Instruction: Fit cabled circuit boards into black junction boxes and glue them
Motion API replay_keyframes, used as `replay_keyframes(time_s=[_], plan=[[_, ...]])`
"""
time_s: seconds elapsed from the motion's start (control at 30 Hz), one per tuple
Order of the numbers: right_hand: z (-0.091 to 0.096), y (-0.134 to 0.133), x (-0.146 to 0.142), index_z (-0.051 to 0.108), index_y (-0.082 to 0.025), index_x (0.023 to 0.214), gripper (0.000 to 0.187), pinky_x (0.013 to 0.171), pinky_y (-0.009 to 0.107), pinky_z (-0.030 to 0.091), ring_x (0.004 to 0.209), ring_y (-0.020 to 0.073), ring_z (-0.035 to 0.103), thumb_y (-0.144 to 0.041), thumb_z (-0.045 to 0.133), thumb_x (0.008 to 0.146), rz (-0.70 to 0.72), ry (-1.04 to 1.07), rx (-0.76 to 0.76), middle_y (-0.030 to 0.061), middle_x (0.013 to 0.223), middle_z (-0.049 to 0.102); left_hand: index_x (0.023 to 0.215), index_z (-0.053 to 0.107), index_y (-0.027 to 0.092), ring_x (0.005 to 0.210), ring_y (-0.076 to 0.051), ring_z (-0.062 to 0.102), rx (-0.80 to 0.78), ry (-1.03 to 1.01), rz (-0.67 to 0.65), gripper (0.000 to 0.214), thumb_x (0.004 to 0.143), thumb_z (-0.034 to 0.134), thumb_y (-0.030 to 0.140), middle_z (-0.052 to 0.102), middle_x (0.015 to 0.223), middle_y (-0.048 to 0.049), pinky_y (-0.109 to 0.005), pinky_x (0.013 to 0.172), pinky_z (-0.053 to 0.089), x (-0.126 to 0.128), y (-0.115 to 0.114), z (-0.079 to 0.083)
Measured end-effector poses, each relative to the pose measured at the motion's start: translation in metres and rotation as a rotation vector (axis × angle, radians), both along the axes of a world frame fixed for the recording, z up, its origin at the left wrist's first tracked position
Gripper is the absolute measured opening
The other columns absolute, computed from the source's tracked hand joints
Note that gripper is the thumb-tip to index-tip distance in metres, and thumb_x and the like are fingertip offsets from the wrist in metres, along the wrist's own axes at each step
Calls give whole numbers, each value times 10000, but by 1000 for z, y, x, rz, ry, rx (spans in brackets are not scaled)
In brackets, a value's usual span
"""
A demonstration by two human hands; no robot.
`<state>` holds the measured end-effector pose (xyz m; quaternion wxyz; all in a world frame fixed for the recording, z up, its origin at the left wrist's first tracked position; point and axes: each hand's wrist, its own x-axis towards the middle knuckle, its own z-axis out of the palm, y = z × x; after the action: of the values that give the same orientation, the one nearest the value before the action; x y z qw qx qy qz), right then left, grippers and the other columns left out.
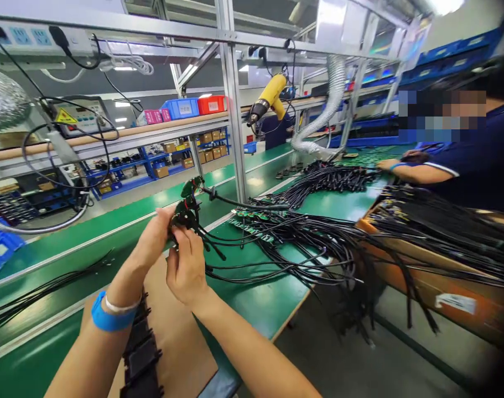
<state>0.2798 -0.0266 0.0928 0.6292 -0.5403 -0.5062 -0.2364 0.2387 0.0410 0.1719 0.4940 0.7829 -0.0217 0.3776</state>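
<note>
My left hand, with a blue band at its wrist, is closed around a small bunch of green circuit boards with black cables and dark parts attached. My right hand meets it from below, fingers bent and pressed on the lower part of the same bunch. What lies between the fingertips is partly hidden. Black cables trail from the bunch to the right. Below my wrists, a row of black plastic housings lies on a brown cardboard sheet.
More boards with long black cables cover the green bench. A carton of cables stands at right, near a co-worker's arm. A yellow heat gun hangs above. Loose cables lie at left.
</note>
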Motion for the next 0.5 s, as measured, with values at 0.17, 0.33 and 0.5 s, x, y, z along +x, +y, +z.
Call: replay_keyframes(time_s=[0.17,0.33,0.5], plan=[[-10,-10,-20,459,-79,1341,555,1035,482,382,1260,300,431,-136,451,790,242,-142,-149,188,1333,511,667,671,150,703,-211,583,-110,-280,38,665,866,371,710,590,674,-66,-314,661,483,-25,5,14],[-31,-66,6,616,-244,671,209,594,220,514,624,126,624,-102,465,698,600,-164,-95,-33,664,659,569,624,173,676,-178,527,-52,-577,3,492,843,482,556,514,635,-50,-299,686,454,-72,20,32],[-8,-55,83,600,-220,975,174,961,418,425,1087,229,561,-256,472,863,461,197,-101,88,1099,632,529,562,177,642,-160,481,-1,-611,-52,416,796,548,495,443,613,-27,-313,716,445,-104,22,43]])
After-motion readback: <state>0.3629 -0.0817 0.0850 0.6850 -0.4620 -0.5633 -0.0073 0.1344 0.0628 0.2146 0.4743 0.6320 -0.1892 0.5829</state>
